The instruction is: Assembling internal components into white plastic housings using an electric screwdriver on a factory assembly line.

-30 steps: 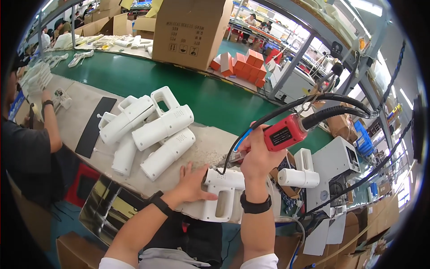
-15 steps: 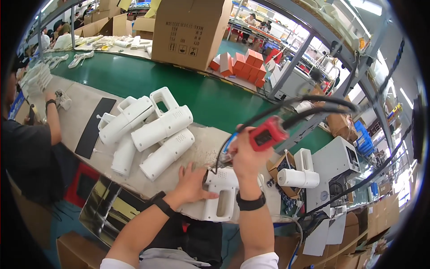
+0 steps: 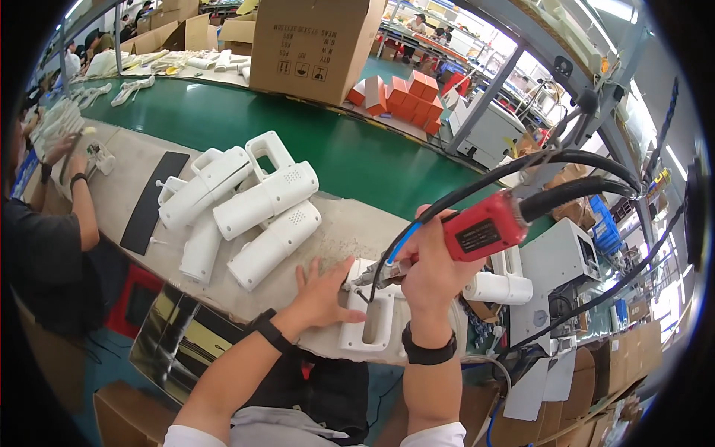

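Observation:
A white plastic housing with a loop handle lies on the worktop right in front of me. My left hand steadies its left side, thumb on the handle and fingers partly spread along the edge. In my right hand is a red power screwdriver, held tilted with its metal nose low over the housing beside the handle. Whether the bit touches a screw I cannot tell. My right hand and the tool hide part of the housing. Several similar white housings are piled to the left of my hands.
A black strip lies left of the pile. A co-worker handles parts at the far left. Beyond runs a green conveyor belt with a large carton behind it. Black cables arch from the screwdriver; another white housing is at right.
The screwdriver has swung right and tilted, its nose now lower and nearer the handle. My left hand has shifted slightly right along the housing.

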`<state>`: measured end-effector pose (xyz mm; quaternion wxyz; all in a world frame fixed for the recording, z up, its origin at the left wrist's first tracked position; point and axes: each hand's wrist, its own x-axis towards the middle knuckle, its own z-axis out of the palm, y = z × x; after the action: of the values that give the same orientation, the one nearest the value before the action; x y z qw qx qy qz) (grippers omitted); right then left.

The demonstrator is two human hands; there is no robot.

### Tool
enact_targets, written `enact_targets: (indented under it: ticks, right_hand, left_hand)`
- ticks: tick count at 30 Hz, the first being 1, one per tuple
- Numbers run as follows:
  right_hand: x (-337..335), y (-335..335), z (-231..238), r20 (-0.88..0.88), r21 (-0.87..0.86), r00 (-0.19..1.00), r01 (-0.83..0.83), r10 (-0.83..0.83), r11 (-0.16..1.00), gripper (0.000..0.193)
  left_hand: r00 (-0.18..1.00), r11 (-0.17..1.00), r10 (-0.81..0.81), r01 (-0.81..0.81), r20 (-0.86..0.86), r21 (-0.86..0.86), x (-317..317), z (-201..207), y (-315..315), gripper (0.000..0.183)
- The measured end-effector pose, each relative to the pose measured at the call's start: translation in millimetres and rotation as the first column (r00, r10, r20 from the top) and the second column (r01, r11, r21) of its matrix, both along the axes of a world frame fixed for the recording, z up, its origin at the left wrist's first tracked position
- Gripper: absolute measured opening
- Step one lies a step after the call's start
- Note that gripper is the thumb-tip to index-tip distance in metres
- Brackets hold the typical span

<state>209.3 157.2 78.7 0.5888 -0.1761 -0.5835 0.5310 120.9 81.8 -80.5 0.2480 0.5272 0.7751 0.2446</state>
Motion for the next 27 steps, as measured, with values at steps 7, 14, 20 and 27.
enact_targets:
  ticks: [7,14,20,27]
  right_hand:
    - [-18.5,9.6,-42.1,0.215,0.152,0.976,0.007,-0.040,0.988,0.010]
    - [17.3,-10.9,20.7,-0.046,0.057,0.998,0.034,-0.032,0.998,0.008]
    - [20.8,-4.8,16.0,0.017,0.064,0.998,0.063,-0.064,0.996,0.009]
    - [8.6,14.0,-37.5,0.160,0.085,0.986,0.037,-0.050,0.996,0.010]
  left_hand:
    - [0.997,0.997,-0.010,0.015,-0.075,0.074,2.7,-3.1,-3.3,0.116]
    - [0.999,1.000,0.013,-0.014,-0.045,-0.018,5.4,7.7,-0.9,0.114]
    - [1.000,1.000,0.023,-0.023,-0.010,-0.007,4.2,7.2,0.9,0.118]
    - [0.997,0.999,0.023,-0.021,-0.075,0.036,13.8,7.7,-2.7,0.112]
